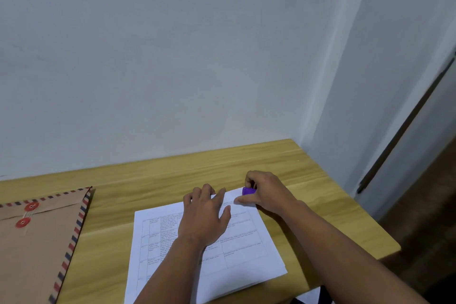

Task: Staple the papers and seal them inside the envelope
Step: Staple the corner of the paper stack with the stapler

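Observation:
A stack of white printed papers (244,249) lies on the wooden table (148,180). My left hand (206,215) rests flat on the sheets with its fingers spread, pressing them down near their far edge. My right hand (265,192) grips a small purple stapler (248,191) at the papers' far right corner; most of the stapler is hidden under the fingers. A brown envelope (37,242) with a red-and-blue striped border and two red string buttons lies at the left, apart from both hands.
The table stands against a white wall; its right edge (357,205) drops off to a dark floor. A dark strip leans along the wall at the far right.

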{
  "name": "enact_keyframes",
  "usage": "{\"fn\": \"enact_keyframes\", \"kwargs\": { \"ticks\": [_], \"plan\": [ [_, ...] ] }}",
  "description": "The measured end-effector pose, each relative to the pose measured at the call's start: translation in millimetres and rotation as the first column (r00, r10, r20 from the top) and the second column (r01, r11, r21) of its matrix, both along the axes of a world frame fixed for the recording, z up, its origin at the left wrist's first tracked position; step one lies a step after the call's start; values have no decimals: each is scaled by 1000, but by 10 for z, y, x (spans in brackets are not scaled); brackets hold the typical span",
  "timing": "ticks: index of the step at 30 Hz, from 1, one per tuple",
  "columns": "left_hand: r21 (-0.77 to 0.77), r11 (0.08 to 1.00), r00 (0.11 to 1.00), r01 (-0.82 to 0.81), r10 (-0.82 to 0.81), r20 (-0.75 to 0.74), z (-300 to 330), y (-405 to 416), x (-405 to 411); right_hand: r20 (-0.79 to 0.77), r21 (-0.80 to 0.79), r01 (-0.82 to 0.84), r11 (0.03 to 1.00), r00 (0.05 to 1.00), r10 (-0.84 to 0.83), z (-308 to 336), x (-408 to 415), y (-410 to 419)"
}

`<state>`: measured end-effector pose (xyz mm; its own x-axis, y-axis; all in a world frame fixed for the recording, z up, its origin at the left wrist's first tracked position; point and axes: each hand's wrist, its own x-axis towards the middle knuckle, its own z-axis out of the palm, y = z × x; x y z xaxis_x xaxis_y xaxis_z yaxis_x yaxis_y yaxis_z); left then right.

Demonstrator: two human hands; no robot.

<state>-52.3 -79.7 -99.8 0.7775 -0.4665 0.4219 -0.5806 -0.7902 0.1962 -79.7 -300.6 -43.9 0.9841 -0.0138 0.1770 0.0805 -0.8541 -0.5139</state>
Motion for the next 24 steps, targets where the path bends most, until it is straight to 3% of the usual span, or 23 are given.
{"fn": "enact_keyframes", "kwargs": {
  "ticks": [7, 16, 24],
  "plan": [
    [-10, 1000, 1000, -13, 13, 12, -8, -9, 11, 45, -117, -58, 991, 997, 64, 6, -100, -183],
    [-20, 1000, 999, -8, 9, 38, -23, -6, 10, -90, -11, -28, 1000, 996, 26, 45, -90, -86],
    [-5, 1000, 1000, -19, 19, 18, -11, -2, 1, -123, -341, -94, 935, 991, 55, 179, 15, -27]
  ]
}}
